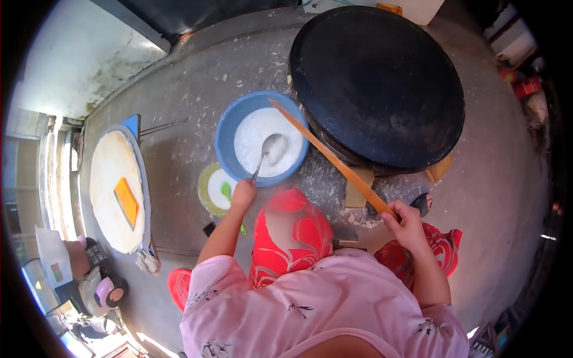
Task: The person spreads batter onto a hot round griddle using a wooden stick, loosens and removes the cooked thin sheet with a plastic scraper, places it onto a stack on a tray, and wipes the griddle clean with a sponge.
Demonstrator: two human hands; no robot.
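My left hand [243,193] is closed around the handle of a metal ladle [273,147]. The ladle's bowl rests in or just over white batter [249,132] inside a blue basin [223,142]. In my right hand [407,225] is one end of a long, flat wooden spatula [340,167]. Its far tip reaches over the basin's upper right rim. A large round black griddle [376,89] stands right beside the basin, and no batter shows on it. Near my left hand, a small yellow-green bowl [204,190] holds white stuff and a green spoon [225,190].
At left, a round stand bears thin pale flatbread [110,173] with an orange scraper [125,201] on top. A cloth [147,262] hangs at its lower edge. Cardboard pieces [359,190] lie under the griddle's near edge. White splashes mark the concrete floor [197,89].
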